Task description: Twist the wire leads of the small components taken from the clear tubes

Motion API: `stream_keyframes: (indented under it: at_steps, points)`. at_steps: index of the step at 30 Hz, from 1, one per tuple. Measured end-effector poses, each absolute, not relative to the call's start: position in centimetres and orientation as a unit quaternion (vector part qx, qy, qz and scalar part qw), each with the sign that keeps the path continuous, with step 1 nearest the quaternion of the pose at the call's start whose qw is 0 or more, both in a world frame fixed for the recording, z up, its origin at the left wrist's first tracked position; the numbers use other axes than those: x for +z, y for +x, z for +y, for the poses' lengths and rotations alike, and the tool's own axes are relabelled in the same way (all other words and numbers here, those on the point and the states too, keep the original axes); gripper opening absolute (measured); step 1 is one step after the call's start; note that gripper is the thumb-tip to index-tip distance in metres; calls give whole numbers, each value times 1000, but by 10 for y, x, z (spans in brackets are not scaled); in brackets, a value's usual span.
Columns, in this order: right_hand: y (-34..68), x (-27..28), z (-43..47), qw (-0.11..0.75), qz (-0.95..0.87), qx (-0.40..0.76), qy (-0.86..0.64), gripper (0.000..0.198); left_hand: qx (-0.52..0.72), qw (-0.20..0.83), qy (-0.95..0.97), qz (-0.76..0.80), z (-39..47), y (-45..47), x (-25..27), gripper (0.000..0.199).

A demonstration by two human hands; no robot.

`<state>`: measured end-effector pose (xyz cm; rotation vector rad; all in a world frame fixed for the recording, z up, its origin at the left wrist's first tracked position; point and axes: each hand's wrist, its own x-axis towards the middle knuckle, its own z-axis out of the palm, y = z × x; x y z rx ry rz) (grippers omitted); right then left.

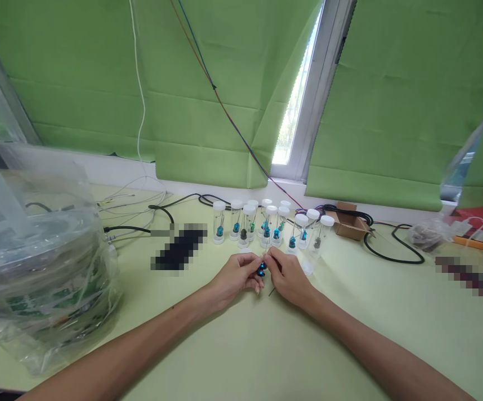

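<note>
My left hand [241, 275] is closed in a pinch on a small shiny blue metal part [262, 269]. Right beside it, my right hand [288, 275] has its fingers pressed together at the top of that part. A thin dark rod [272, 291] sticks out below my right hand; its other end is hidden by the fingers. Just beyond both hands stand several clear tubes [219, 223] with white caps, most holding a small blue, green or dark part and a thin metal piece. A white cap [307, 268] lies by my right hand.
At the left stands a large reel in a clear plastic bag [53, 278]. A blurred dark object [180, 248] lies left of the tubes. Behind are black cables [161, 207] and an open cardboard box [350, 225]. Red and plastic-wrapped items [481, 228] sit far right.
</note>
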<state>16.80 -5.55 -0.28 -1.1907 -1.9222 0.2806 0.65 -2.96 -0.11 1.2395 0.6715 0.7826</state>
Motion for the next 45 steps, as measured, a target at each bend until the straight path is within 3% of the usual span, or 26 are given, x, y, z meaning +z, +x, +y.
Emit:
stream_keyframes:
  at_steps: [6, 8, 13, 23, 34, 45]
  points:
    - [184, 12, -62, 322, -822, 86, -461, 19, 370, 683, 548, 311, -28, 5, 0, 30]
    - [190, 17, -64, 263, -842, 100, -459, 10, 376, 678, 546, 316, -27, 4, 1, 30]
    - [206, 24, -65, 192, -854, 167, -454, 9, 389, 673, 531, 337, -25, 3, 4, 27]
    - [215, 23, -62, 139, -851, 221, -456, 9, 398, 676, 512, 350, -24, 4, 4, 23]
    - [202, 20, -70, 94, -871, 77, -476, 18, 398, 666, 519, 360, -25, 4, 4, 21]
    - [190, 22, -78, 11, -876, -60, -479, 22, 395, 658, 524, 369, -22, 3, 0, 32]
